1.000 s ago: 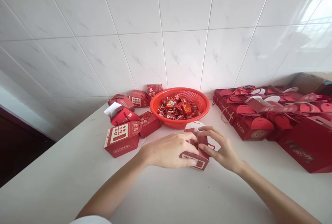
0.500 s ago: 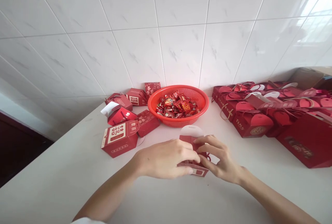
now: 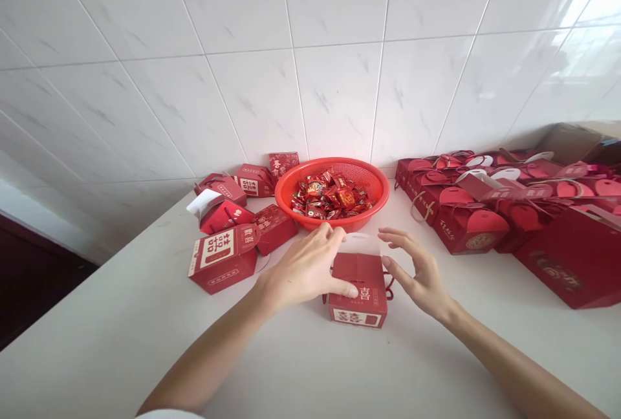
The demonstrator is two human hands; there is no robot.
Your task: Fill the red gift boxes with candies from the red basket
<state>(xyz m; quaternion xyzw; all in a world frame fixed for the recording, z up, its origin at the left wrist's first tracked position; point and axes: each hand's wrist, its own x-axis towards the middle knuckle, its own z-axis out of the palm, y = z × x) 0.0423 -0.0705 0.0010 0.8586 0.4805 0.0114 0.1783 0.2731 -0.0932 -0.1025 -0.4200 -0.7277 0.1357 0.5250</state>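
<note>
A small red gift box (image 3: 359, 282) stands on the white table in front of me, its front flap folded down over the top and a pale rounded flap raised at its back. My left hand (image 3: 310, 270) rests on its left side, thumb on the top and fingers arched towards the back; it holds nothing. Just off the box's right side is my right hand (image 3: 417, 273), fingers apart and nothing in it. A dark red cord loop sticks out between the box and that hand.
Behind the box, an orange-red plastic basket (image 3: 334, 220) holds wrapped sweets. Several red boxes (image 3: 223, 258) lie at the left. Many more red boxes (image 3: 470, 228) stand packed at the right, against the tiled wall (image 3: 339, 96).
The box's front flap has come down over its opening. My right hand has moved off to the right, and my left hand has lifted and shifted towards the box's left side.
</note>
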